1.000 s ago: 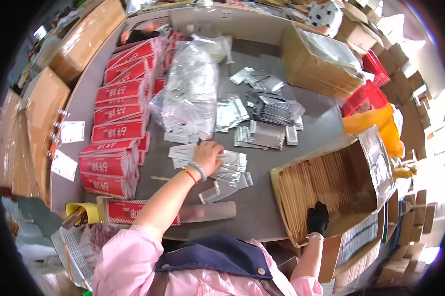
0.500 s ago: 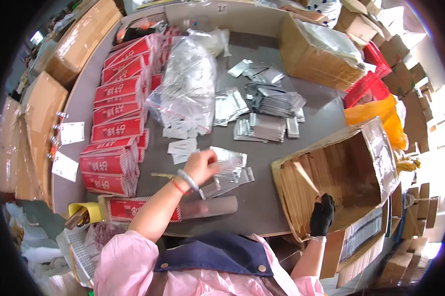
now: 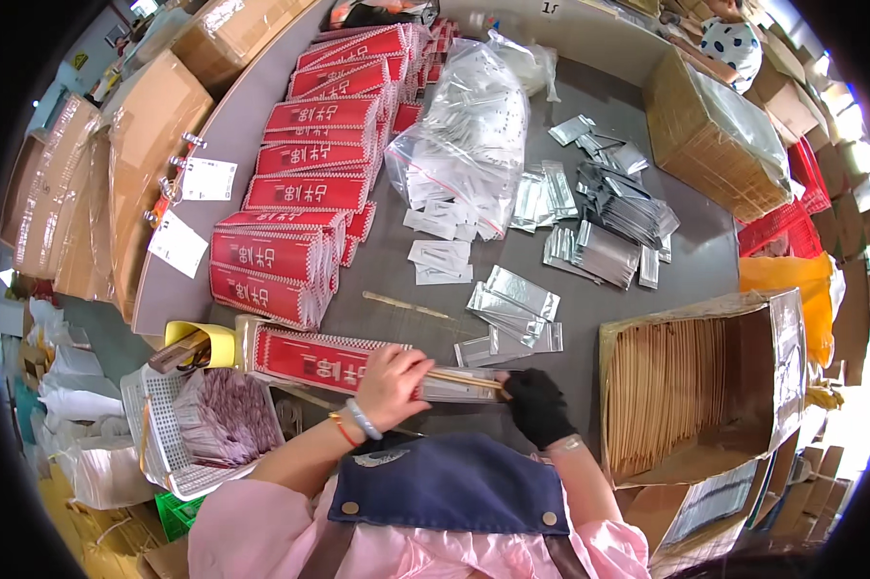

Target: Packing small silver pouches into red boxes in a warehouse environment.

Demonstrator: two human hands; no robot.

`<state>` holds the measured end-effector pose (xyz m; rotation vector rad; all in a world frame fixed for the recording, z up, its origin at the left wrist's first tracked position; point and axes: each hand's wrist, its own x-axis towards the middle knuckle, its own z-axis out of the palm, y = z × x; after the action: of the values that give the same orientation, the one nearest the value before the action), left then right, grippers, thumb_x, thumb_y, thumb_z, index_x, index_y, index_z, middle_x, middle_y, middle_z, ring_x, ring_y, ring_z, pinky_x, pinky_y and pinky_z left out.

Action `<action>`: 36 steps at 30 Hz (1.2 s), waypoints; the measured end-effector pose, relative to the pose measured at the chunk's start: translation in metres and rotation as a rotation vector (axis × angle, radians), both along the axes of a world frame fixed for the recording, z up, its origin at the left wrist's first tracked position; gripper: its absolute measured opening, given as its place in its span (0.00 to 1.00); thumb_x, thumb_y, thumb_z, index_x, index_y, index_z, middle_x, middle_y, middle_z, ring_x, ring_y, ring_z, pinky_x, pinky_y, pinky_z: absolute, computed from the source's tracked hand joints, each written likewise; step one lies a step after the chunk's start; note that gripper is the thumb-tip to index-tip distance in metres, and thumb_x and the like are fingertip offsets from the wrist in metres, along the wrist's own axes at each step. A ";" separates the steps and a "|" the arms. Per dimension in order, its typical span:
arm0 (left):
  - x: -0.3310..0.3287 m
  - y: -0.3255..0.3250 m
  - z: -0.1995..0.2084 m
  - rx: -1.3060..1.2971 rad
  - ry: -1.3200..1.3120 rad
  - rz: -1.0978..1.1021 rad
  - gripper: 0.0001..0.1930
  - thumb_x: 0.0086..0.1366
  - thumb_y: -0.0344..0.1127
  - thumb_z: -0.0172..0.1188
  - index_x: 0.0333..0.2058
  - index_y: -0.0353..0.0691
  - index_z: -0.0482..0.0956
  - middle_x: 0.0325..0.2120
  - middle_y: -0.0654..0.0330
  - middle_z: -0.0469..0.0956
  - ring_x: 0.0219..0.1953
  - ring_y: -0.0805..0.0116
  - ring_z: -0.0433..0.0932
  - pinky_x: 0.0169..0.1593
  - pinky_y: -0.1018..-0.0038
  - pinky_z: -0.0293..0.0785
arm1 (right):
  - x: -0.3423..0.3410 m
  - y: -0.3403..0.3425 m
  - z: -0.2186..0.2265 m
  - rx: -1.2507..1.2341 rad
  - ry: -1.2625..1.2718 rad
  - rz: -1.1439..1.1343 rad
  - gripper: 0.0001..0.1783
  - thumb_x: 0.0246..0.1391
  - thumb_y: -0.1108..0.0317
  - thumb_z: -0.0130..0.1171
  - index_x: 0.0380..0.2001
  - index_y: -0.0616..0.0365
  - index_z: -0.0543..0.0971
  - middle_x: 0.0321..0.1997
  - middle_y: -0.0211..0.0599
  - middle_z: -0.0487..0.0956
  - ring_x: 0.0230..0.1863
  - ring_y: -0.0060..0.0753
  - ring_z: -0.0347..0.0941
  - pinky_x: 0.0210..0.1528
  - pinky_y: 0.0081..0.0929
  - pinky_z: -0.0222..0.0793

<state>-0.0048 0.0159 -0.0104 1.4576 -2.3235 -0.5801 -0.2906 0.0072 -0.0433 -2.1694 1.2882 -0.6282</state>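
Note:
In my right hand (image 3: 539,407), in a black glove, is a pair of wooden chopsticks (image 3: 466,379), pinched at the right end. Their other end reaches my left hand (image 3: 389,386), which is bare and closed with bent fingers over a red-and-clear pouch (image 3: 305,359). That pouch lies along the table's near edge, its clear part running right under the chopsticks. Just beyond my hands are flat silvery packets (image 3: 517,304), loosely overlapping. Whether my left fingers also hold a small packet is hidden.
An open carton (image 3: 787,376) full of wooden sticks stands at the right. Red pouches (image 3: 266,253) are stacked at the left, beside a clear bag (image 3: 478,106) of white packets. More silvery packets (image 3: 609,253) lie beyond. A yellow cup (image 3: 221,344) and white basket (image 3: 150,425) sit near left.
My right hand has come left from the carton with chopsticks. My left hand has moved down from the silvery packets to the pouch. The whole view has shifted.

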 end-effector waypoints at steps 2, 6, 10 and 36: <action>-0.018 -0.006 0.006 0.016 -0.002 -0.039 0.38 0.35 0.41 0.76 0.50 0.40 0.75 0.47 0.60 0.72 0.51 0.55 0.67 0.57 0.56 0.61 | 0.007 -0.001 -0.001 0.011 0.041 -0.034 0.09 0.50 0.66 0.59 0.36 0.47 0.83 0.34 0.41 0.78 0.36 0.46 0.74 0.39 0.41 0.69; -0.011 -0.005 0.000 -0.050 -0.066 -0.043 0.39 0.36 0.40 0.76 0.52 0.39 0.74 0.46 0.59 0.72 0.49 0.55 0.68 0.55 0.57 0.63 | -0.002 -0.001 0.004 0.069 0.064 -0.252 0.04 0.47 0.70 0.62 0.29 0.54 0.82 0.36 0.42 0.79 0.36 0.45 0.76 0.40 0.40 0.72; -0.030 -0.016 -0.009 -0.064 -0.040 -0.090 0.36 0.41 0.36 0.73 0.52 0.39 0.73 0.46 0.58 0.72 0.47 0.55 0.70 0.50 0.61 0.68 | 0.050 0.009 -0.014 0.406 -0.419 -0.231 0.20 0.44 0.65 0.69 0.43 0.55 0.77 0.40 0.41 0.78 0.42 0.45 0.78 0.42 0.37 0.73; 0.017 -0.003 -0.030 0.004 -0.135 0.489 0.47 0.36 0.53 0.78 0.55 0.39 0.71 0.56 0.50 0.66 0.60 0.44 0.60 0.62 0.40 0.51 | 0.016 -0.011 0.068 -0.063 0.290 -0.110 0.32 0.32 0.54 0.73 0.43 0.53 0.74 0.39 0.40 0.75 0.44 0.48 0.71 0.49 0.44 0.61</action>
<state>0.0119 0.0132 -0.0409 2.0256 -1.9399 -0.3550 -0.2747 -0.0035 0.0251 -2.3171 1.5644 -0.4106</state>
